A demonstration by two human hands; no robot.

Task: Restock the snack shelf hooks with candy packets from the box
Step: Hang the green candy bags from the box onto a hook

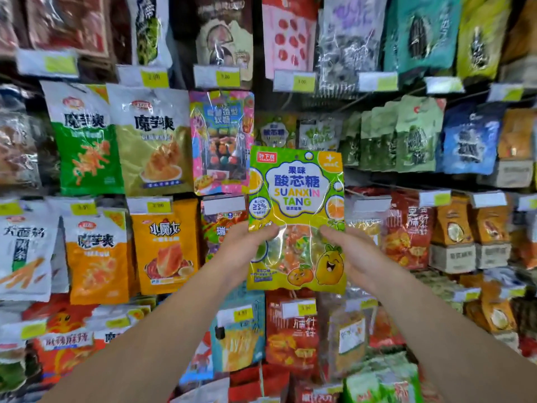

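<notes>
Head view: a green and yellow candy packet [296, 205] is held upright in front of the snack shelf [377, 196], its lower half clamped between both hands. The left hand [244, 251] grips the left edge, thumb on the front; the right hand [351, 254] grips the right edge likewise. Remaining fingers lie hidden behind the packet. Its top hole and any hook there cannot be made out. Both forearms reach up and forward from the bottom corners, cut off by the frame.
</notes>
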